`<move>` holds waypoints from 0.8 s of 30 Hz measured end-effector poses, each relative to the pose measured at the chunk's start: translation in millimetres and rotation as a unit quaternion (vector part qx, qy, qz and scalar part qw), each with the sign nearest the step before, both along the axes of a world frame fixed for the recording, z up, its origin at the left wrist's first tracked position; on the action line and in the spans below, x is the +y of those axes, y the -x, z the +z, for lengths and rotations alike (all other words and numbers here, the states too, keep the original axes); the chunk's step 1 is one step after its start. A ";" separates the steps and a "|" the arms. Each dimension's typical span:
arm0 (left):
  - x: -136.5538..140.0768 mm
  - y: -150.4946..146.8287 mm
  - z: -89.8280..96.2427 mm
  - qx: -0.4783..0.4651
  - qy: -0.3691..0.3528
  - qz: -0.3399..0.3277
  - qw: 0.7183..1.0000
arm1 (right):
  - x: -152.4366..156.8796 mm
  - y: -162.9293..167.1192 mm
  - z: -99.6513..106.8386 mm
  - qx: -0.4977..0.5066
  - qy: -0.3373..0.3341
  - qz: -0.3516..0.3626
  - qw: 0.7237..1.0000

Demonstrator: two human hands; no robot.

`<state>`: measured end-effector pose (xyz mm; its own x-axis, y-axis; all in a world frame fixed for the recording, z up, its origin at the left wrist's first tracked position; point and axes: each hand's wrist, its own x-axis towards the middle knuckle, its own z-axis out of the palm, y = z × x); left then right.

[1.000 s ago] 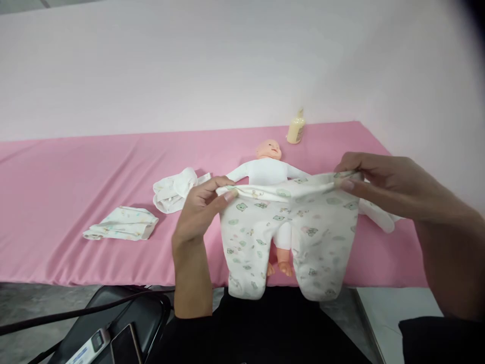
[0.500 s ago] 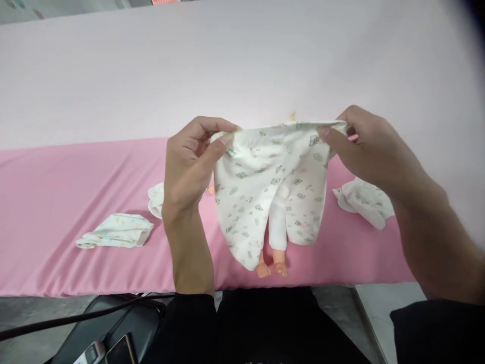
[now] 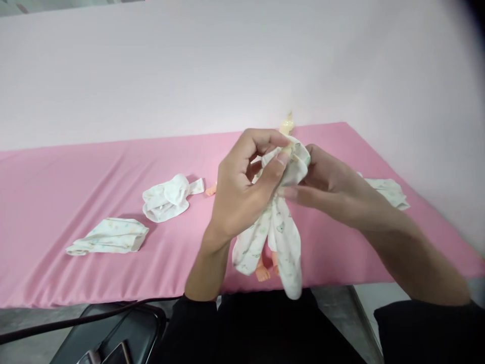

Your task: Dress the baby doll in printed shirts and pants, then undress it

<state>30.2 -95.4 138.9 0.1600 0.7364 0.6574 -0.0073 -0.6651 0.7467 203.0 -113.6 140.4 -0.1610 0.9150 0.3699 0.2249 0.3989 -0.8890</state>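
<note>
White printed baby pants (image 3: 288,232) hang bunched between my two hands, their legs dangling downward. My left hand (image 3: 253,177) is closed, thumb and fingers pinching the gathered waist. From the right, my right hand (image 3: 326,184) grips the bunched cloth, its thumb in front and its other fingers partly hidden behind. Beneath the pants lies a doll, of which the feet (image 3: 262,270) and a bit of one hand (image 3: 211,189) show. Cloth and hands cover most of its body.
A pink cloth (image 3: 94,187) covers the table against a pale wall. Left lie a white garment (image 3: 166,197) and a folded printed cloth (image 3: 113,235); another white cloth (image 3: 390,192) lies right. Behind my hands is a yellowish item (image 3: 287,124). A dark chair (image 3: 113,328) holds a phone (image 3: 117,354).
The pants were stretched wide at the waist between my hands. My hands have come together, my left moving right and my right moving left, and the cloth is now bunched.
</note>
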 end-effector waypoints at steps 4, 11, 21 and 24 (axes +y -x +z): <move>-3.1 0.1 -5.3 0.013 -0.034 -0.070 0.997 | -0.1 2.6 -4.2 0.027 0.024 0.072 0.997; -8.5 5.6 -4.2 0.098 -0.179 0.097 0.974 | 5.2 1.2 0.5 0.126 -0.008 0.011 0.992; 25.1 -14.9 -52.8 0.112 0.274 -0.321 0.899 | 20.1 -40.4 33.8 0.114 -0.131 -0.252 0.952; 11.4 -21.4 -47.0 0.140 0.261 -0.256 0.920 | 32.4 -55.0 10.2 0.123 -0.153 -0.319 0.927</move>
